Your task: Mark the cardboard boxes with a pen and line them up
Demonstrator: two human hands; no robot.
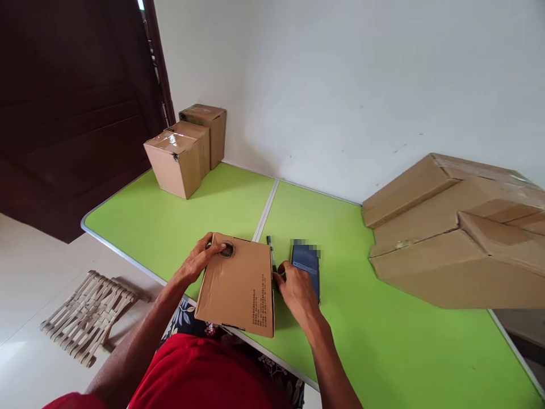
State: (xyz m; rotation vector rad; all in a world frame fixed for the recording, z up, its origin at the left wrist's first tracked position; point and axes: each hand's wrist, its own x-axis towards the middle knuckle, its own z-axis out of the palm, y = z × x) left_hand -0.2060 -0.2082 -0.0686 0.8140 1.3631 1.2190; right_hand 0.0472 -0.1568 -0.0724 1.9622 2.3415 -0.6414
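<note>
A small brown cardboard box (pixel 238 284) lies at the front edge of the green table, with printed lines near its right side and a dark round spot (pixel 227 250) near its upper left corner. My left hand (pixel 200 258) grips that corner, its thumb resting on the spot's edge. Along the right side of the box, my right hand (pixel 296 287) has its fingers curled and pinched at the lower end of a dark pen (pixel 269 245). Partly covered by this hand, a dark blue phone (pixel 313 270) lies just to the right.
The green folding table (pixel 340 341) has a pale seam (pixel 266 210) across it. Several cardboard boxes (pixel 170 170) stand at the back left. Bigger boxes (pixel 434 272) are piled at the right. A woven stool (pixel 91 312) sits on the floor left, near a dark door (pixel 76 102).
</note>
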